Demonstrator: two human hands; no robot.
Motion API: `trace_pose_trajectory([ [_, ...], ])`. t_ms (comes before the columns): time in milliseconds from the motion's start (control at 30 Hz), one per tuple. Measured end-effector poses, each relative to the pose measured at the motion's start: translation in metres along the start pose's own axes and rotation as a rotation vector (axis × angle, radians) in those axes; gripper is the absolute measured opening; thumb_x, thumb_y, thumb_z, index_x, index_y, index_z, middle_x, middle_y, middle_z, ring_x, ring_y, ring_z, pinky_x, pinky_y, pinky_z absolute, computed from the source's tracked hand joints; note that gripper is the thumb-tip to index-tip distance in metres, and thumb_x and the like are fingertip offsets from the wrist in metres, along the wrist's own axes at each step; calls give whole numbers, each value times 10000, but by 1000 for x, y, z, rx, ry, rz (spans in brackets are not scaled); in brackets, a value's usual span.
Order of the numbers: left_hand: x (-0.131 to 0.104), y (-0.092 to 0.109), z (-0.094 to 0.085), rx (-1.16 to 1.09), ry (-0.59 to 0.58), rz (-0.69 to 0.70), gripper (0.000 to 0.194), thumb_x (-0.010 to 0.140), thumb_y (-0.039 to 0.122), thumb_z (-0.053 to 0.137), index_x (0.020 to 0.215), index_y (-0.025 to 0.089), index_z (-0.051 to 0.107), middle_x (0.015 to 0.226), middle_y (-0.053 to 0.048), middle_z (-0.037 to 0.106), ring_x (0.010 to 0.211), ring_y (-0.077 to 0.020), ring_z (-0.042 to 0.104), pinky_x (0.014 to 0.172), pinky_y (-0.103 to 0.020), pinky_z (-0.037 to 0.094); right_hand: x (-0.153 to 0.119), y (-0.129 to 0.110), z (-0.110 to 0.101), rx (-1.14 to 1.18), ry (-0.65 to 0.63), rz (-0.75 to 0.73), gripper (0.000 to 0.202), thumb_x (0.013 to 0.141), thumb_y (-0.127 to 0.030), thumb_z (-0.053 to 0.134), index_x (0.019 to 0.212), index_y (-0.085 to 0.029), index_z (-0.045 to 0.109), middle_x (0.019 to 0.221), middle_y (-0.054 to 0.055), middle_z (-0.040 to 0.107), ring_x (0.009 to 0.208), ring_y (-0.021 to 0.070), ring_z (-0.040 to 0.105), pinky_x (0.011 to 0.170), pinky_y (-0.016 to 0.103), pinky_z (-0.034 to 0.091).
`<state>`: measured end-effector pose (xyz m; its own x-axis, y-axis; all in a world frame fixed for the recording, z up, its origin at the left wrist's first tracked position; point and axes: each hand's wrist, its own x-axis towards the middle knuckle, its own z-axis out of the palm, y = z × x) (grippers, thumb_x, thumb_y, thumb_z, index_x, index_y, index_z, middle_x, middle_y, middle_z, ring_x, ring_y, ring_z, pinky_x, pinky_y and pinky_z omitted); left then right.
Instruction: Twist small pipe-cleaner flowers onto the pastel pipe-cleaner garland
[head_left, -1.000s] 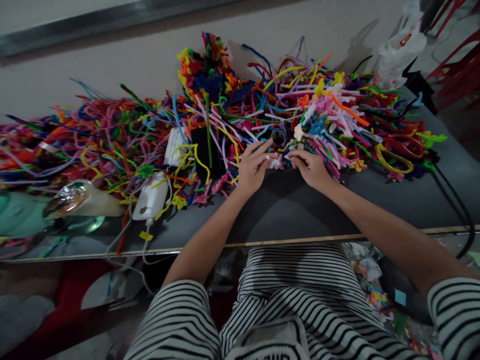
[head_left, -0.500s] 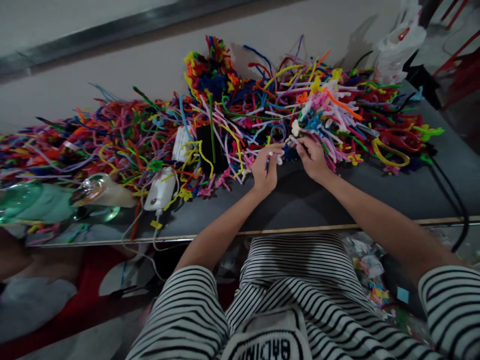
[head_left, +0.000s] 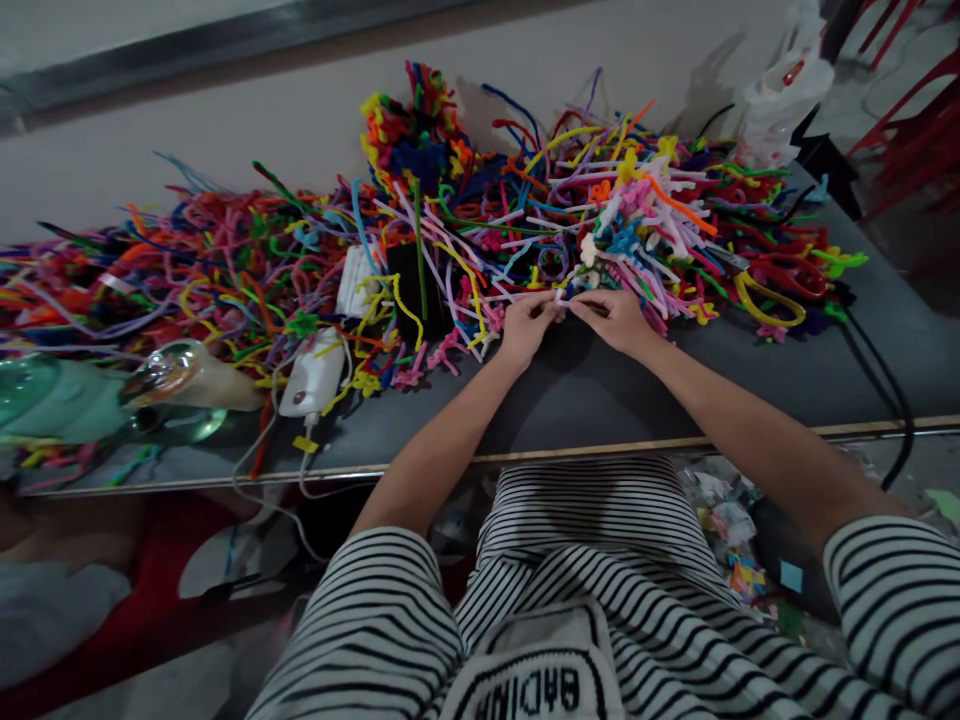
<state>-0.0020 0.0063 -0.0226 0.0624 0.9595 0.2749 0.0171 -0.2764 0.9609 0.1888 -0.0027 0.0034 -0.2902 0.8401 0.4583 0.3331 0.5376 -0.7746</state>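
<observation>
My left hand [head_left: 527, 328] and my right hand [head_left: 616, 318] meet fingertip to fingertip near the front of the grey table [head_left: 600, 400]. Between them is a small white pipe cleaner piece [head_left: 560, 297], pinched by the fingers of both hands. Just behind the hands lies a heap of pink, white and lilac pipe cleaners [head_left: 660, 220]. Scissors with a yellow and a red handle [head_left: 772, 308] rest to the right of my right hand.
A tall multicoloured bundle [head_left: 420, 140] stands at the back. Left are a white power device with a cable [head_left: 313, 375], a black box [head_left: 409, 290] and green-tinted bottles [head_left: 67, 400]. A white plastic bag [head_left: 784, 100] sits at the back right.
My right hand has moved left from the heap and now touches the piece at my left hand. The camera view has shifted slightly.
</observation>
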Motion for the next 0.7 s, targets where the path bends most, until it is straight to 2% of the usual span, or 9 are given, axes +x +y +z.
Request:
trace_pose_trajectory([
  [133,-2,2,2,52,-53,21,242,861,352,728,1053,211,773,966,-36,768,749,-104,667,757,-270,582,1,4,3,-45,24,23,359,914,-519,619,987,-218,801,956,49,789,828,209,714,753,336,533],
  [300,-1,5,4,127,-26,105,301,909,460,673,1047,217,783,1076,-63,768,836,-134,699,744,-272,583,2,5,3,-74,47,29,299,906,-476,644,970,-238,815,927,35,797,779,206,723,738,354,553],
  [500,1,3,1,224,-19,134,242,929,392,662,1041,213,782,971,-41,780,761,-135,687,720,-271,565,0,2,3,-73,71,26,244,885,-418,675,964,-233,815,957,54,795,863,238,747,799,384,578],
  [600,2,0,1,187,6,132,250,917,357,684,1097,198,755,1016,-57,780,830,-144,706,756,-269,577,-1,2,4,-72,81,-5,240,889,-404,663,922,-217,810,941,59,794,852,241,748,803,389,581],
  [700,2,0,2,144,25,115,208,908,326,698,1050,181,746,968,-58,775,795,-134,706,730,-260,585,0,3,5,-61,101,1,238,891,-402,659,920,-213,800,946,60,792,859,239,742,807,388,584],
])
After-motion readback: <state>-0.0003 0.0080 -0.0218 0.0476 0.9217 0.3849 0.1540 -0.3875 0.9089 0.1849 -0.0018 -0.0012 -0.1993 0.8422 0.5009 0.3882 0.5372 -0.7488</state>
